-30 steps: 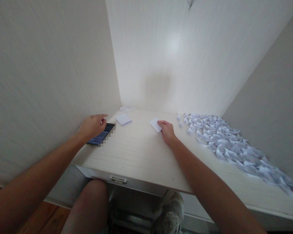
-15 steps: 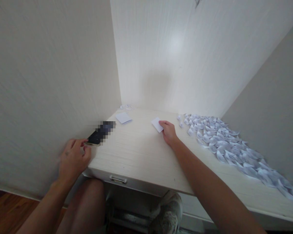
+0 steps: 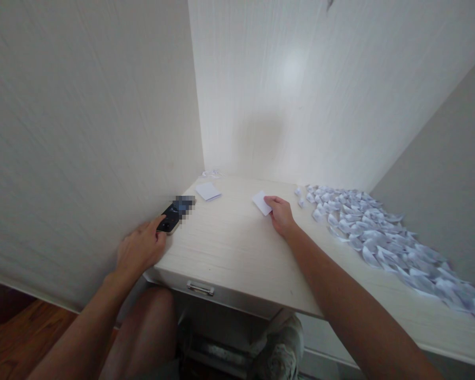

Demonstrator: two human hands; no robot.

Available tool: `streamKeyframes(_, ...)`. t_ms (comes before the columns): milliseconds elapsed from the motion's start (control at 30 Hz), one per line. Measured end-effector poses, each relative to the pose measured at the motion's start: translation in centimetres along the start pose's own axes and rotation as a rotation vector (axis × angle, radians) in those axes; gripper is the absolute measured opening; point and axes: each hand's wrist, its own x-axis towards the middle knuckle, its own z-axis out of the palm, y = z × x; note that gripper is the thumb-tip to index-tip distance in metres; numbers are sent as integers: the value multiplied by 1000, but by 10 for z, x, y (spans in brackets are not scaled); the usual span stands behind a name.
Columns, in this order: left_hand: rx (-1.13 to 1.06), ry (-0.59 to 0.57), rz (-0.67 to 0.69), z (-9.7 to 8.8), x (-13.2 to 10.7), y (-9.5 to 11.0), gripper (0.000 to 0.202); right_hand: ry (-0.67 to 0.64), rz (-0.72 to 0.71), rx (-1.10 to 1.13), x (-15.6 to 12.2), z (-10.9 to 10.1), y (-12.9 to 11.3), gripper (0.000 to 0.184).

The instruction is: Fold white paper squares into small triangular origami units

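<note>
A dark phone (image 3: 173, 216) lies near the left edge of the pale wooden desk (image 3: 229, 253), by the wall. My left hand (image 3: 140, 248) rests at the desk's near left corner, its fingers curled and its fingertips touching the phone's near end. My right hand (image 3: 281, 215) lies in the middle of the desk, pinching the corner of a small white paper square (image 3: 261, 202) that lies flat. A small stack of white paper squares (image 3: 208, 191) sits farther back to the left.
Several folded white paper pieces (image 3: 380, 237) spread along the desk's right side up to the right wall. Walls close the desk in on the left, back and right. A drawer handle (image 3: 200, 288) is at the front edge. My knees are below the desk.
My left hand went from over the phone's screen back to the desk's near left corner, then forward to the phone's near end. The right hand stayed on the paper square.
</note>
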Motion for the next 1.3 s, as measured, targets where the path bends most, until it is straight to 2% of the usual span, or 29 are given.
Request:
streamKeyframes(133, 78, -124, 19, -9, 21, 7, 55, -12, 1, -8, -1, 0, 0, 27)
streamKeyframes(233, 110, -148, -31, -11, 27, 7, 54, -17, -1, -10, -2, 0, -1, 26)
streamKeyframes(400, 72, -78, -58, -10, 19, 2, 55, -24, 1, -13, -1, 0, 1, 26)
streamKeyframes(533, -1, 77, -60, -11, 7, 13, 51, -28, 6, -13, 0, 0, 1, 26)
streamKeyframes(600, -121, 124, 15, -10, 4, 31, 47, -31, 9, -17, 0, 0, 1, 26)
streamKeyframes(700, -353, 67, 169, -5, 10, 77, 39, -40, 13, -22, -2, 1, -2, 26)
streamKeyframes(833, -723, -77, 324, 0, 47, 156, 59, -64, 9, -23, -6, 1, -7, 27)
streamKeyframes(900, -1030, -208, 311, 3, 68, 190, 63, -75, 1, -22, -8, 1, -9, 28)
streamKeyframes(967, -1144, -273, 307, 7, 83, 216, 58, -80, -9, -22, -9, 1, -11, 28)
streamKeyframes(1033, -1252, -323, 296, 15, 89, 231, 47, -80, -16, -24, -10, 2, -11, 28)
streamKeyframes(1100, -1365, -368, 288, 23, 88, 235, 38, -80, -20, -26, -10, 4, -11, 27)
streamKeyframes(1300, -1624, -371, 210, 41, 80, 225, 29, -61, -8, -38, -13, 7, -10, 23)
